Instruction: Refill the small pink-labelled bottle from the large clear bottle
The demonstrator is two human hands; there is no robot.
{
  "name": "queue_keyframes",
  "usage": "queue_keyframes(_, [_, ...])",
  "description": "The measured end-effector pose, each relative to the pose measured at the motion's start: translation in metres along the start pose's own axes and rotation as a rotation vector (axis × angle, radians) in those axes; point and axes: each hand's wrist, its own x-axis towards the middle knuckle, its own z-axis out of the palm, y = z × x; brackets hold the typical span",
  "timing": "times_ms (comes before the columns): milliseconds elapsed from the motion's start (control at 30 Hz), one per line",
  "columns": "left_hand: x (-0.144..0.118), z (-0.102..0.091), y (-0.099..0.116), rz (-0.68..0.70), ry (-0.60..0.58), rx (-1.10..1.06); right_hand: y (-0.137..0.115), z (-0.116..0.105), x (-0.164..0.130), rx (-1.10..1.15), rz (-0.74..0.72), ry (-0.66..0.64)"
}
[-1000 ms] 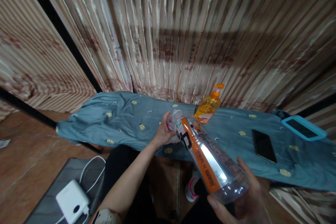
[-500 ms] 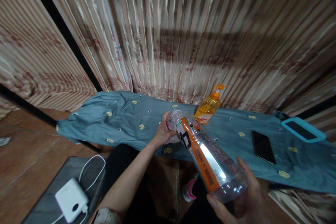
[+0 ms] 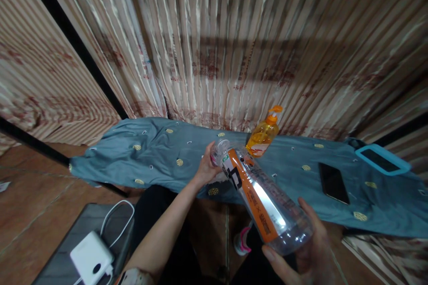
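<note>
Over the bench (image 3: 160,160), nothing changed since a second ago: I see right hand (image 3: 309,254) gripping the bottle (image 3: 264,200), left fingers (image 3: 210,160) still clenched on its cap (image 3: 219,149).

I see a clear plastic bottle (image 3: 264,200) with an orange, white and black label. The pump bottle (image 3: 262,136) is amber-orange with an orange pump head. The cloth (image 3: 160,160) is teal-blue with small yellow round motifs. The curtain (image 3: 227,44) shows beige vertical stripes with reddish-brown print. The phone (image 3: 331,182) is black; the second device's case (image 3: 383,159) is light blue. The charger (image 3: 91,262) and its cable are white.
</note>
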Motion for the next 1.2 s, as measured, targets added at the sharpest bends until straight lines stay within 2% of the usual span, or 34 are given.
queue_keyframes(533, [-0.0012,0.0035,0.0037,-0.02,0.007,-0.117,-0.0015,0.0039,-0.0053,0.088,0.167,0.005])
queue_keyframes(1200, [0.0012,0.0032,0.0018,-0.018,0.003,-0.083,-0.006,0.009,-0.0092,0.134,0.206,0.025])
